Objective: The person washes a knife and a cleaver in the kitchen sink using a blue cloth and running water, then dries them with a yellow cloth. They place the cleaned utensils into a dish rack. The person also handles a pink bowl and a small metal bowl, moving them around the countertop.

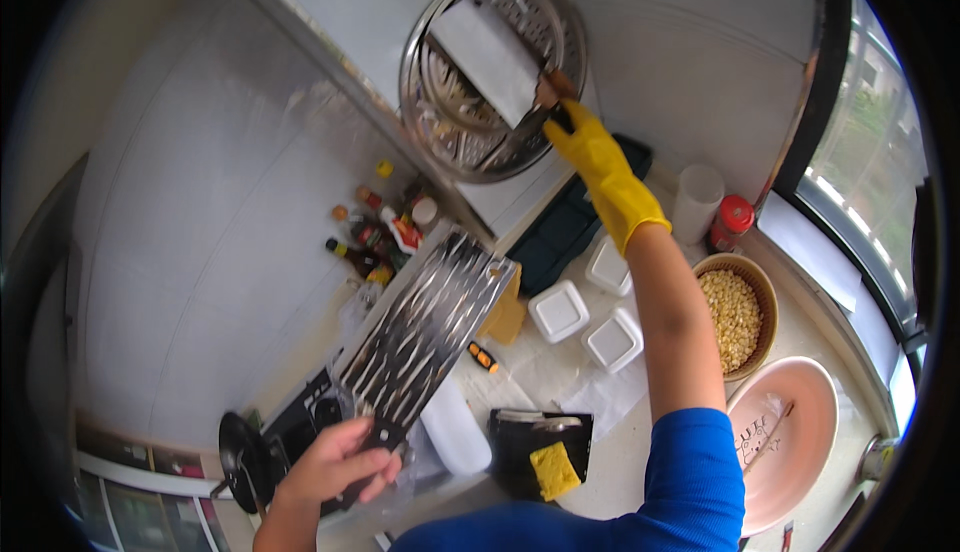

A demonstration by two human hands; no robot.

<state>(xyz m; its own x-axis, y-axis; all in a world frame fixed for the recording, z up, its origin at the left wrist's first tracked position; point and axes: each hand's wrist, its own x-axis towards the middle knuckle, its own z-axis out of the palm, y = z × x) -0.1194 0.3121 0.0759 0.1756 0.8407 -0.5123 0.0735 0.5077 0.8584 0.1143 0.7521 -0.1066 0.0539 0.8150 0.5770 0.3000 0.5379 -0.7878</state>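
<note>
My bare left hand (335,467) grips the dark handle of a broad cleaver (430,327). Its black blade carries pale streaks and has a hole near the far corner. My right hand (600,162), in a yellow rubber glove, reaches far up and closes around the handle end of a plain steel cleaver (485,57) with a brown handle. That blade lies across round perforated steel steamer trays (425,137) leaning at the wall. A black piece also shows at the gloved fingers; which handle it belongs to is unclear.
White lidded boxes (558,312) stand mid-counter by a dark green tray (555,237). Bottles (365,242) crowd the left wall. To the right are a basket of corn kernels (735,322) and a pink basin (790,442). A yellow sponge (554,470) lies near me.
</note>
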